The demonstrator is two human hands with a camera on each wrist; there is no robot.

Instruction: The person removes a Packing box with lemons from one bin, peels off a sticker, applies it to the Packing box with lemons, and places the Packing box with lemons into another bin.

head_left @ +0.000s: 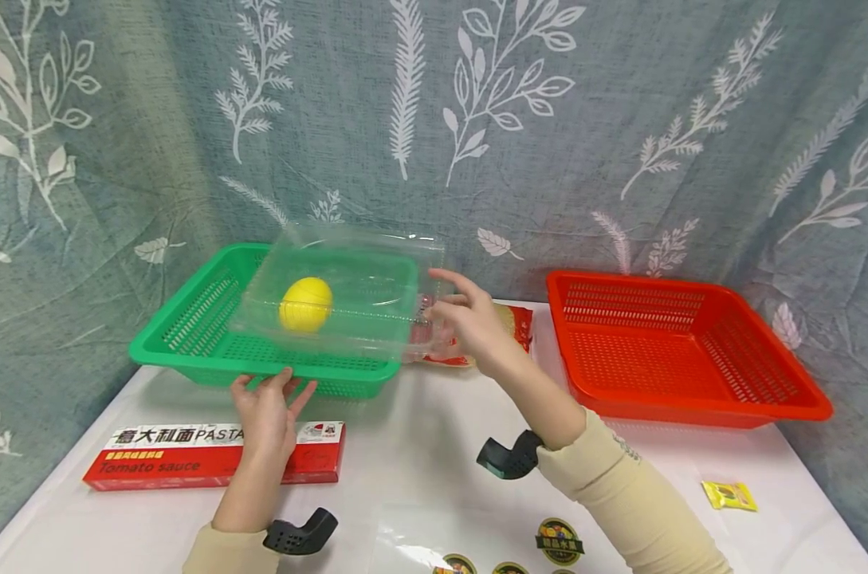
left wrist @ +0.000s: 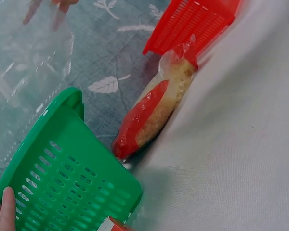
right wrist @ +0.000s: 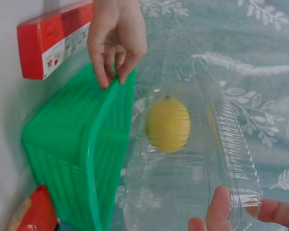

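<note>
A clear plastic clamshell container [head_left: 362, 319] is tilted over the green basket [head_left: 225, 371]. My right hand [head_left: 473, 323] holds its right end, thumb and fingers pinching the edge in the right wrist view. A yellow lemon-like fruit [right wrist: 168, 124] shows through the clear plastic and appears to lie inside the container. My left hand [head_left: 267, 410] pinches the front rim of the green basket, with fingertips over the edge. Only a finger [left wrist: 7, 211] of it shows in the left wrist view.
A red basket [head_left: 649, 410] stands at the right. Behind my right hand lies a red-and-clear bag [left wrist: 154, 110]. A red pasta box [head_left: 168, 470] lies in front of the green basket. A small yellow packet [head_left: 730, 496] and a clear sheet with round stickers [head_left: 559, 540] lie nearer.
</note>
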